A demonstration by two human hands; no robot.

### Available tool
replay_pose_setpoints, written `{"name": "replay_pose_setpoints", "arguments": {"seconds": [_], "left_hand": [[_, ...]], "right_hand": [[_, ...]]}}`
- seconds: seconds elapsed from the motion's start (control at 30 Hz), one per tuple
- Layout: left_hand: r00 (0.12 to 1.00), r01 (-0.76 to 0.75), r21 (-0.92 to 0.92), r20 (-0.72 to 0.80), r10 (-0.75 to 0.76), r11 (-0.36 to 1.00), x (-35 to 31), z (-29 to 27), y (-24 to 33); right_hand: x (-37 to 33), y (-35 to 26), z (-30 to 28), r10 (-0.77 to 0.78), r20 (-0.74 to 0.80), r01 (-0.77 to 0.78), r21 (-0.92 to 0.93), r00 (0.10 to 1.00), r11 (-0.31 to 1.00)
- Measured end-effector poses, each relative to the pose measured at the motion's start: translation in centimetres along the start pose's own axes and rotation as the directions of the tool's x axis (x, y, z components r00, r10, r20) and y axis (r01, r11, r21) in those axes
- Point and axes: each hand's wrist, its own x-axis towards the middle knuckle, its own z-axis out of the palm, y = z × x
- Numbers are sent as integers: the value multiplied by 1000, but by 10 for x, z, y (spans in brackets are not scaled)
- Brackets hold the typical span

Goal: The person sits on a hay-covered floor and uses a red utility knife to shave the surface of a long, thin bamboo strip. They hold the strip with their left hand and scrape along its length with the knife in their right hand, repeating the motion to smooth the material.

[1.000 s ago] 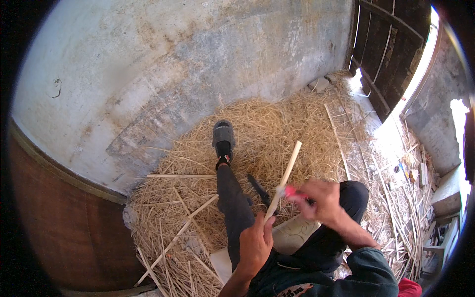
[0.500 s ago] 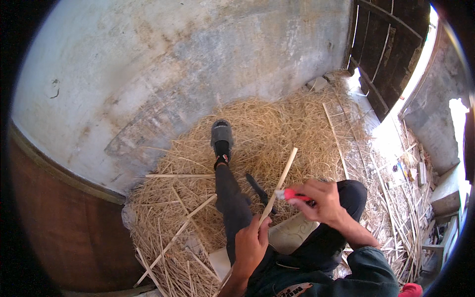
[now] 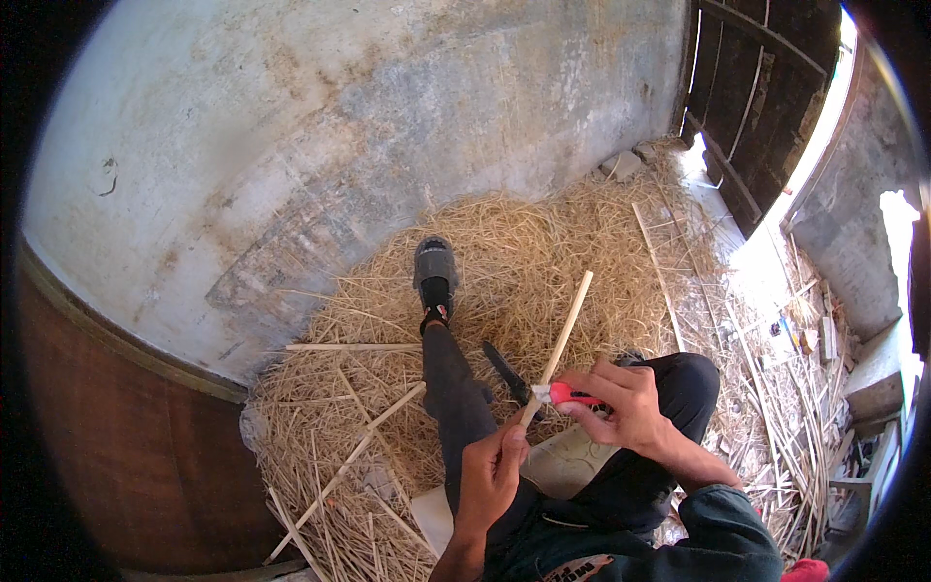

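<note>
A pale bamboo or wooden strip (image 3: 570, 320) slants up and away from my left hand (image 3: 495, 475), whose fingers and thumb are closed round its near part. My right hand (image 3: 621, 403) grips a red-handled tool (image 3: 572, 393) that looks like a peeler. Its light-coloured head rests on the strip, a little beyond my left thumb. A dark, blade-shaped thing (image 3: 504, 369) lies just left of the strip, between my legs. Below the strip, a pale curved surface (image 3: 567, 461) shows between my thighs, partly hidden by my hands.
Straw-like shavings (image 3: 524, 233) cover the floor round my sandalled foot (image 3: 434, 262). Loose strips (image 3: 349, 466) lie at the left, and more (image 3: 776, 417) are heaped at the right. A stained wall (image 3: 388, 116) stands ahead, with a dark wooden door (image 3: 756, 107) at the far right.
My right hand has drawn the red-handled tool a little down the strip, closer to my left hand. The strip's far end has shifted slightly up and to the right.
</note>
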Motion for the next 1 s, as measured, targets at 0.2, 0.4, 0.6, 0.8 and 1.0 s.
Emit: {"name": "replay_pose_setpoints", "arguments": {"seconds": [0.2, 0.4, 0.6, 0.8, 1.0], "left_hand": [[998, -19, -40, -68, 16, 999, 3, 2, 2], [995, 96, -135, -13, -99, 986, 6, -7, 9], [996, 41, -118, -69, -49, 992, 3, 1, 9], [996, 46, -109, -76, -54, 993, 1, 4, 4], [966, 249, 27, 68, -251, 968, -16, -6, 5]], "right_hand": [[3, -7, -3, -36, 39, 37, -35, 999, 999], [1, -4, -4, -55, 25, 55, -4, 998, 998], [2, -4, -4, -80, 17, 80, -5, 997, 997], [8, -4, -9, -121, 27, 123, -77, 992, 989], [29, 37, -38, 279, -376, -349, -130, 883, 928]]}}
